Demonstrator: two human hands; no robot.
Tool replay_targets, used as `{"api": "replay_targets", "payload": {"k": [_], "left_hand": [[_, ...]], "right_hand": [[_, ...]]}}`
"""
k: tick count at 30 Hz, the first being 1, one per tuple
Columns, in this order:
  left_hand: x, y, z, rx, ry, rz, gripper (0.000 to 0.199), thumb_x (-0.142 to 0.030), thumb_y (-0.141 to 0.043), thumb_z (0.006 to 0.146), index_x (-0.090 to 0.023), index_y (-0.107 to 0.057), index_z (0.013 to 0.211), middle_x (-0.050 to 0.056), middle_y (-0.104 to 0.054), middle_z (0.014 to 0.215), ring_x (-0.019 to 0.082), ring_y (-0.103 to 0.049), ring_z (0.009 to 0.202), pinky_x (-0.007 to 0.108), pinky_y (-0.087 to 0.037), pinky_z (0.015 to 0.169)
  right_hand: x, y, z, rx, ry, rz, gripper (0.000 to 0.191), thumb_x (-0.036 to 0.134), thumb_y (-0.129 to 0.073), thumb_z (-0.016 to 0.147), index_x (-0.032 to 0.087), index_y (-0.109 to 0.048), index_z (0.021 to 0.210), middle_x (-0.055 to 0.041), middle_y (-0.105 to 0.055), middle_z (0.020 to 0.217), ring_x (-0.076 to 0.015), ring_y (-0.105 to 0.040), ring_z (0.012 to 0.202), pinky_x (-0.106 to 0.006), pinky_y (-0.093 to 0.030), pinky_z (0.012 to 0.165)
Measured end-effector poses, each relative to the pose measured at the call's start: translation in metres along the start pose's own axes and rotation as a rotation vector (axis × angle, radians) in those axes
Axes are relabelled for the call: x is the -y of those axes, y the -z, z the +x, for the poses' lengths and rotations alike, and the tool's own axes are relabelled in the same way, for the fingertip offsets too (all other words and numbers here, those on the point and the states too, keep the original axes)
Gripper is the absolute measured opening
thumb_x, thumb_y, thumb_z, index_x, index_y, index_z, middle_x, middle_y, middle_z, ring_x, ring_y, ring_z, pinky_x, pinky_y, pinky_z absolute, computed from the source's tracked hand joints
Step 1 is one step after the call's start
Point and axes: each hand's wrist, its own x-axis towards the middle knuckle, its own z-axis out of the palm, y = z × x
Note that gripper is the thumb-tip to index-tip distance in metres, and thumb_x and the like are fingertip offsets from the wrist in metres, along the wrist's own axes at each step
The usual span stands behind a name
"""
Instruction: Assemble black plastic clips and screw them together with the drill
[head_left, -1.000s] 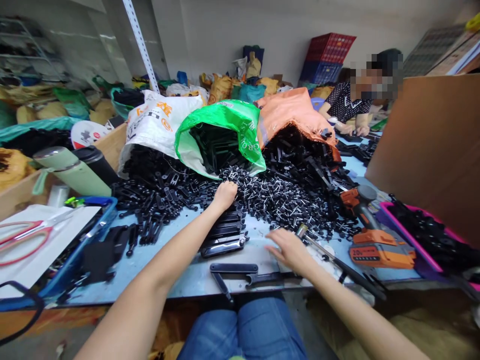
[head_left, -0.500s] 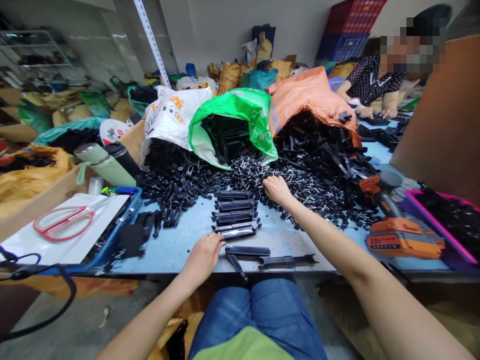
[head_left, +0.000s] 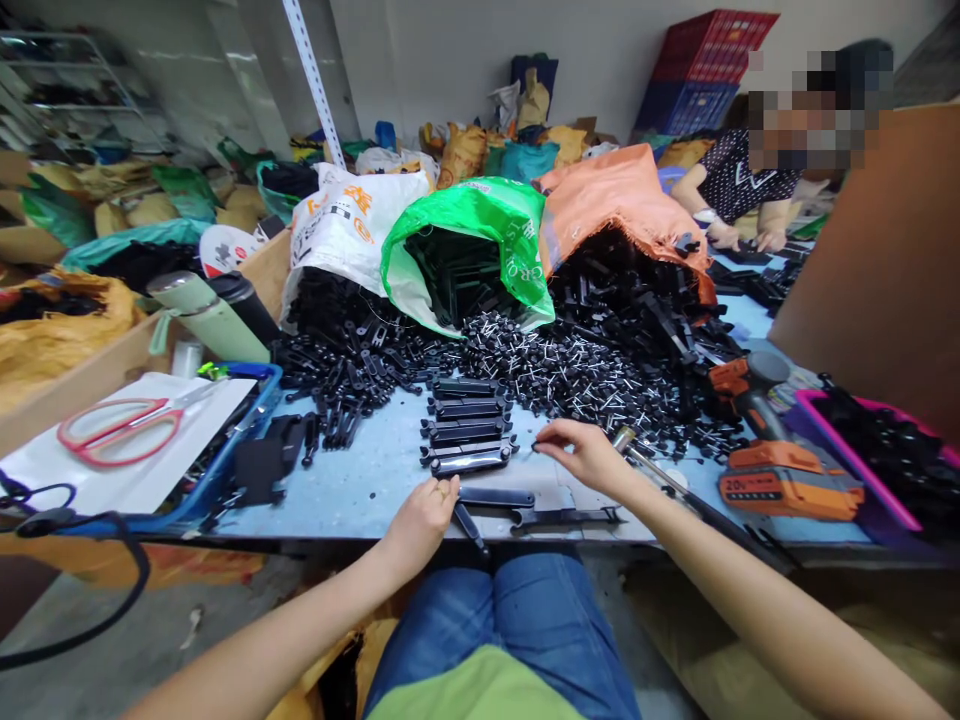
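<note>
My left hand (head_left: 426, 522) is closed at the front of the table, its fingertips on the end of a long black plastic arm (head_left: 499, 498). From the same end a shorter black piece (head_left: 471, 530) angles towards the table edge. My right hand (head_left: 585, 455) pinches a small black-headed pin (head_left: 535, 447) above the table. Just beyond my left hand lies a stacked row of long black plastic assemblies (head_left: 469, 430). Another black forked part (head_left: 566, 517) rests below my right hand. Farther back spreads a heap of black-headed metal pins (head_left: 570, 370).
Green (head_left: 480, 190), white (head_left: 360, 210) and orange (head_left: 600, 190) sacks spill black parts across the back. Right are a cordless drill (head_left: 787, 480), a pink-rimmed bin (head_left: 862, 460) and a hammer-like tool (head_left: 660, 476). Scissors (head_left: 120, 430) lie left; a co-worker (head_left: 750, 190) works at far right.
My right hand has come back from the pin heap towards me with a pin in its fingertips. The left hand stays at the black arm. The hammer-like tool now shows past my right forearm.
</note>
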Motion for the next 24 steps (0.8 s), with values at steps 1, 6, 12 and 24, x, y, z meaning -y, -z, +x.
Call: {"api": "replay_targets", "payload": {"k": [1,6,12,24], "left_hand": [[0.001,-0.004,-0.002,-0.019,-0.007,-0.008,0.036,-0.002,-0.027,0.088,-0.005,-0.045,0.119,0.01,-0.058,0.08,0.022,-0.054,0.075,0.036,-0.047,0.067],[0.002,-0.007,-0.006,-0.087,-0.011,-0.055,0.036,-0.006,-0.026,0.089,-0.008,-0.044,0.121,0.011,-0.059,0.081,0.022,-0.055,0.077,0.037,-0.046,0.067],[-0.016,0.002,0.003,-0.129,0.046,-0.045,0.033,-0.021,-0.035,0.092,-0.014,-0.045,0.122,0.015,-0.055,0.116,0.028,-0.048,0.109,0.044,-0.038,0.085],[-0.044,0.002,0.036,0.06,-0.149,-0.176,0.071,-0.059,-0.046,0.079,-0.011,-0.036,0.129,0.016,-0.052,0.121,0.027,-0.049,0.106,0.039,-0.038,0.088]], "right_hand": [[0.005,-0.002,-0.009,0.036,-0.012,0.019,0.018,0.033,-0.053,0.084,0.018,-0.062,0.085,-0.0032,-0.065,0.081,-0.0136,-0.059,0.073,-0.024,-0.045,0.068],[0.019,-0.013,-0.033,0.154,0.001,-0.067,0.019,0.025,-0.047,0.086,0.017,-0.063,0.079,-0.0043,-0.063,0.076,-0.0131,-0.058,0.07,-0.023,-0.044,0.066],[0.019,-0.029,-0.041,0.242,0.174,-0.225,0.028,0.022,-0.036,0.092,0.016,-0.063,0.092,-0.009,-0.06,0.089,-0.0154,-0.057,0.08,-0.026,-0.045,0.073],[-0.022,-0.052,-0.088,0.126,0.154,-0.477,0.053,0.054,-0.044,0.085,0.018,-0.049,0.124,-0.0125,-0.059,0.106,-0.0227,-0.056,0.089,-0.034,-0.044,0.075]]}}
